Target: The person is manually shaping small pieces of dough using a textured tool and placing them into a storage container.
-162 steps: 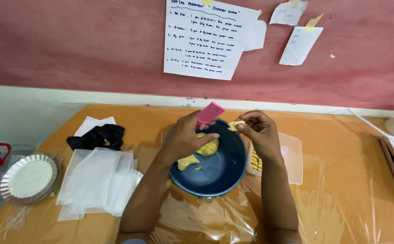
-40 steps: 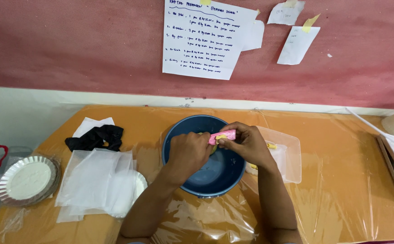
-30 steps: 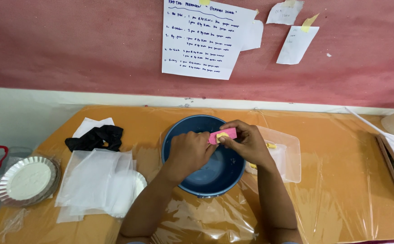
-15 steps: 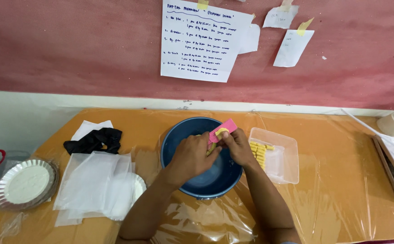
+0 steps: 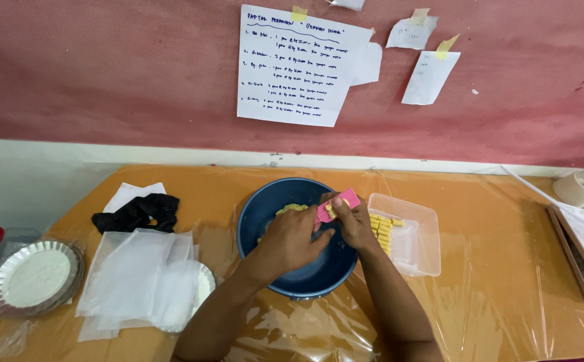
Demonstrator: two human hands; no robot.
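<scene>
At the centre of the frame, two bare hands met over a dark blue bowl (image 5: 305,281) on an orange, plastic-covered worktop (image 5: 493,295). The right hand (image 5: 354,224) had its grip closed on a small pink ridged board (image 5: 337,204), held tilted above the bowl's far rim. The left hand (image 5: 293,238) pressed against the board's lower edge, fingers curled; whether it gripped anything could not be told. Yellow dough (image 5: 290,209) lay in the bowl just behind the hands. Right of the bowl sat one clear rectangular container (image 5: 416,241) holding a row of yellow pieces (image 5: 380,231). Four paper notes were taped to the red wall (image 5: 104,67) at upper centre: one large white handwritten sheet (image 5: 295,64) and three smaller slips.
</scene>
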